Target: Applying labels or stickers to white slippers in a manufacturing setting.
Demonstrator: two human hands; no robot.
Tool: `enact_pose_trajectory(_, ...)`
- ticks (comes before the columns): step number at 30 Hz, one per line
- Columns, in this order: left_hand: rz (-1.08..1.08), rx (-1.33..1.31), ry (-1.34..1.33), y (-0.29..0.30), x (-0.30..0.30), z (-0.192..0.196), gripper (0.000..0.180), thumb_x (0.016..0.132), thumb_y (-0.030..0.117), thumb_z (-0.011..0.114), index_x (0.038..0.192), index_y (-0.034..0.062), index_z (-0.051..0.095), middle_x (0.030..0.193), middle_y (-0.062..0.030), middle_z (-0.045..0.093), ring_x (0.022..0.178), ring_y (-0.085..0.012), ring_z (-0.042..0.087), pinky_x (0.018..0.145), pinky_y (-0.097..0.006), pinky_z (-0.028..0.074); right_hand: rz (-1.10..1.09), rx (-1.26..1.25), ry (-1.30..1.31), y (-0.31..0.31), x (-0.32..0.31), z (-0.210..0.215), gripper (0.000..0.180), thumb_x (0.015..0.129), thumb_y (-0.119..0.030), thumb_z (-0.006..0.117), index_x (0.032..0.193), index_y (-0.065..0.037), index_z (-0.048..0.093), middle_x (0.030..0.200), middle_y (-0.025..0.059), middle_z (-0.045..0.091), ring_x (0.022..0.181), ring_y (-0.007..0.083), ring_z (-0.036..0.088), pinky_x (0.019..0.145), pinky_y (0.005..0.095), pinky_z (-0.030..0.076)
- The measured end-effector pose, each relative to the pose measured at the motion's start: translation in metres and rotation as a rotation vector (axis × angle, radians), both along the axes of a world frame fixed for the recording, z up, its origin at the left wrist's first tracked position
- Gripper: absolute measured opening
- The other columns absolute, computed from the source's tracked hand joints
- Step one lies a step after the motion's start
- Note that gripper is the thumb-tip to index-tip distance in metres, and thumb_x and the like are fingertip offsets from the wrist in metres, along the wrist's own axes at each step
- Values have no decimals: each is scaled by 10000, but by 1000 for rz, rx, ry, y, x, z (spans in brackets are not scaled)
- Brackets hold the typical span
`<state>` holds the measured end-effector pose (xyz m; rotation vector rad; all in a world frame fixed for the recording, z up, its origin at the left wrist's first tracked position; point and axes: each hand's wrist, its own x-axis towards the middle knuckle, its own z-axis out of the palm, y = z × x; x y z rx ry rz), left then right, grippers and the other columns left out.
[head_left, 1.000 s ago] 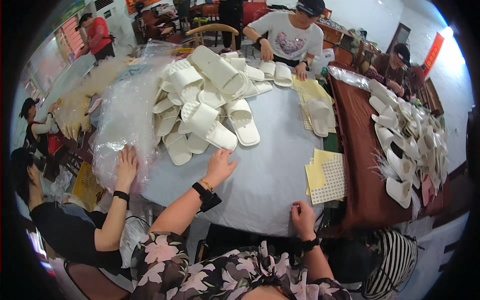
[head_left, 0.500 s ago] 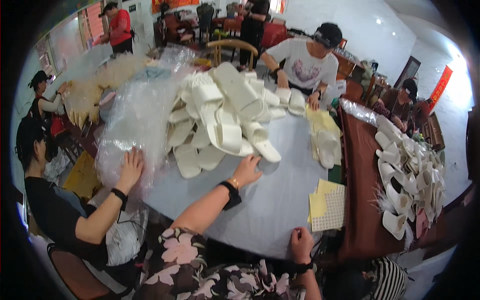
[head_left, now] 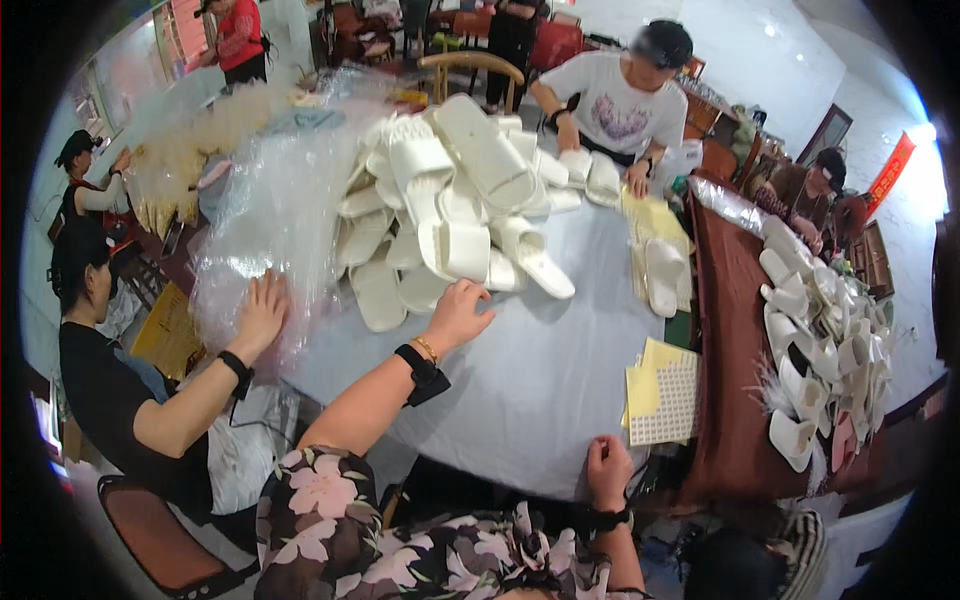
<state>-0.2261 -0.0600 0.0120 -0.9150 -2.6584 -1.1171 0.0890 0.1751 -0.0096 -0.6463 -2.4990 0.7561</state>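
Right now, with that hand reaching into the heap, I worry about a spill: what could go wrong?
The left hand reaches the foot of the loosely stacked white slippers; pulling a low one could let upper ones slide across the table.

The yellow sheets lie at the table's edge, so sliding slippers might push them off.

The right hand grips the near edge, away from the heap, and could not readily steady it.

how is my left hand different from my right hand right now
The left hand reaches out across the table to the pile of white slippers, fingers spread; the right hand stays back at the table's near edge, curled closed. Both wear dark wristbands and hold nothing that shows.
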Motion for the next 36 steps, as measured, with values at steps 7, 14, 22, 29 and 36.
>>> enact_pose_trajectory(7,32,79,79,28,-16,-2,398,767,263,707,1084,33,638,1076,-159,603,1016,-351,573,896,-415,468,-42,-15,-27,-3,1,0,113,843,-177,645,890,-76,663,709,124,640,646,292,637,590,396,483)
enact_pose_trajectory(14,-211,61,-285,-1,54,-23,354,797,216,713,1081,14,648,1013,-142,627,864,-262,622,761,-350,515,-39,-54,-46,-1,6,-7,140,853,-211,639,933,-98,661,777,110,658,707,302,646,624,398,499)
enact_pose_trajectory(22,-91,278,-645,-43,136,-28,321,874,90,640,1176,-12,606,991,-71,645,868,-134,595,784,-269,488,38,-273,-69,6,10,12,210,872,-232,625,984,-55,643,817,134,672,753,291,659,670,395,509)
enact_pose_trajectory(29,-49,291,-380,-39,169,-32,308,869,25,588,1172,-23,586,1065,-86,571,850,-153,547,778,-282,471,-14,-445,211,72,50,71,154,883,-118,627,979,-1,653,783,79,669,728,105,614,667,268,495)
enact_pose_trajectory(36,-56,224,-247,-35,176,-32,302,852,8,582,1151,-27,583,1030,-89,543,842,-185,516,794,-310,460,-438,83,264,232,120,127,179,825,-127,630,950,-5,673,871,161,688,824,299,671,728,362,527)
